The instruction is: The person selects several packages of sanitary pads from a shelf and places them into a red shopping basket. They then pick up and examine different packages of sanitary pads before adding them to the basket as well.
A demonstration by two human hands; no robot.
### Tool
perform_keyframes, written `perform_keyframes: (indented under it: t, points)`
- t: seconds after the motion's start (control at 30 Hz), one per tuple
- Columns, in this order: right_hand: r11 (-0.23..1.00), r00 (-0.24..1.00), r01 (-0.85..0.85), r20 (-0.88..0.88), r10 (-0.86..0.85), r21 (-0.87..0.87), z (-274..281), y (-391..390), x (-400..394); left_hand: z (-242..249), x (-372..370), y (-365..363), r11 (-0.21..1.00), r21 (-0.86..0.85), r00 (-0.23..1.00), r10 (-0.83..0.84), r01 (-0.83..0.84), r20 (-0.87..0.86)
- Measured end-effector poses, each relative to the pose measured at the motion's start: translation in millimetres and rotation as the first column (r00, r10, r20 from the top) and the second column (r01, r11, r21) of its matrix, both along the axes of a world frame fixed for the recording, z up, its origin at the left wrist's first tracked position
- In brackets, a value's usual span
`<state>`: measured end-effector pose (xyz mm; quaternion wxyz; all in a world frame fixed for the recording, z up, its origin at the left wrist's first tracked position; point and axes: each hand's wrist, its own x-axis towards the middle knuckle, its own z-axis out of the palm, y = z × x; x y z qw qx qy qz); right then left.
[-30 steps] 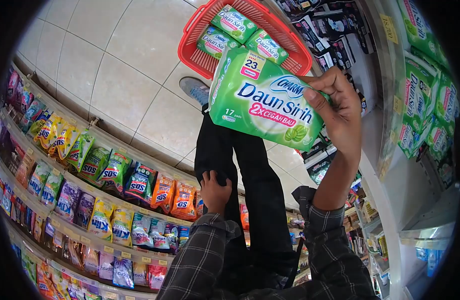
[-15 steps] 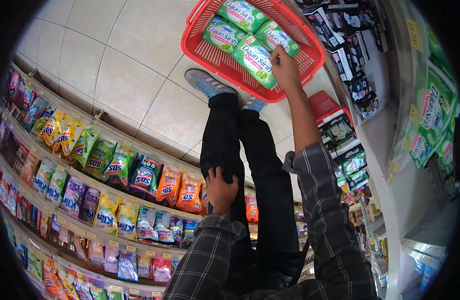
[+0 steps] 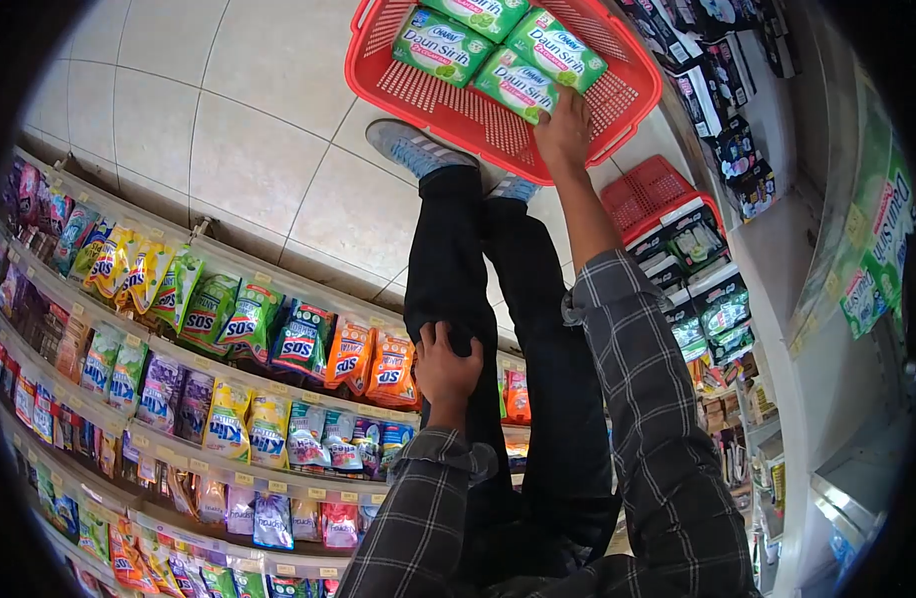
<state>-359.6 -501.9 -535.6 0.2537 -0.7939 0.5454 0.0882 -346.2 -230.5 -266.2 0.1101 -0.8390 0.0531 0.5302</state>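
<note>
My right hand (image 3: 565, 132) reaches into a red plastic basket (image 3: 503, 149) on the floor. Its thumb and fingers hold the right end of a green pack of sanitary pads (image 3: 516, 85), which lies low in the basket against the other packs. Several such packs are in there, among them one at the left (image 3: 443, 48) and one at the upper right (image 3: 557, 50), all with "Charm Daun Sirih" on the front. My left hand (image 3: 448, 369) rests on my knee with its fingers spread and holds nothing.
Shelves of detergent and cleaner pouches (image 3: 298, 334) line the left. A second red basket (image 3: 649, 197) stands at the right, beside stacked dark packs (image 3: 712, 309). More green packs (image 3: 886, 234) hang on the right shelf. My shoe (image 3: 418, 145) is close to the near basket.
The held pack has gone down from a tilted position to lie lower among the others, with my right hand still at its end. My left hand stays on the knee. The view has shifted slightly.
</note>
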Motion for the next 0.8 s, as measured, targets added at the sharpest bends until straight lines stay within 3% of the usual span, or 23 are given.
perform_keyframes:
  t: [0.13, 0.37, 0.5, 0.57, 0.6, 0.63, 0.67, 0.73, 0.77, 0.8]
  points:
    - [0.957, 0.993, -0.029, -0.105, 0.062, 0.287, 2, 6, -9, -1, 1, -3, 1.0, 0.001, 1.0, 0.008, -0.008, -0.009]
    - [0.883, 0.993, 0.008, -0.107, 0.048, 0.47, -15, -1, -19, 3, 2, -8, 1.0, 0.01, 1.0, -0.019, 0.019, -0.014]
    - [0.933, 0.986, -0.017, 0.162, -0.044, 0.36, -16, 2, -32, 0, 1, -3, 0.998, -0.032, 0.998, -0.06, 0.061, 0.032]
    - [0.926, 0.962, 0.08, 0.214, -0.168, 0.368, 1, 4, -31, -1, -4, 0, 0.992, -0.067, 0.993, -0.102, 0.105, 0.053]
    - [0.913, 0.962, 0.043, 0.231, -0.148, 0.406, -6, 5, -43, -1, -5, 2, 0.987, -0.081, 0.989, -0.13, 0.135, 0.067]
    - [0.904, 0.915, 0.105, 0.316, -0.252, 0.415, 4, 10, -47, -2, -7, 5, 0.986, -0.092, 0.989, -0.131, 0.136, 0.064]
    - [0.895, 0.917, 0.114, 0.3, -0.262, 0.432, 15, 12, -51, -2, -7, 6, 0.986, -0.097, 0.989, -0.132, 0.138, 0.068]
    - [0.912, 0.996, 0.05, 0.043, -0.074, 0.407, 60, 3, -51, -1, -8, 0, 0.989, -0.081, 0.992, -0.119, 0.122, 0.048]
    - [0.97, 0.987, 0.038, 0.143, -0.075, 0.241, 64, 10, -57, 2, -7, -3, 0.991, -0.067, 0.993, -0.112, 0.115, 0.049]
    - [0.958, 0.995, 0.029, 0.083, -0.055, 0.285, 78, 10, -60, 5, -6, -2, 0.988, -0.075, 0.99, -0.13, 0.135, 0.06]
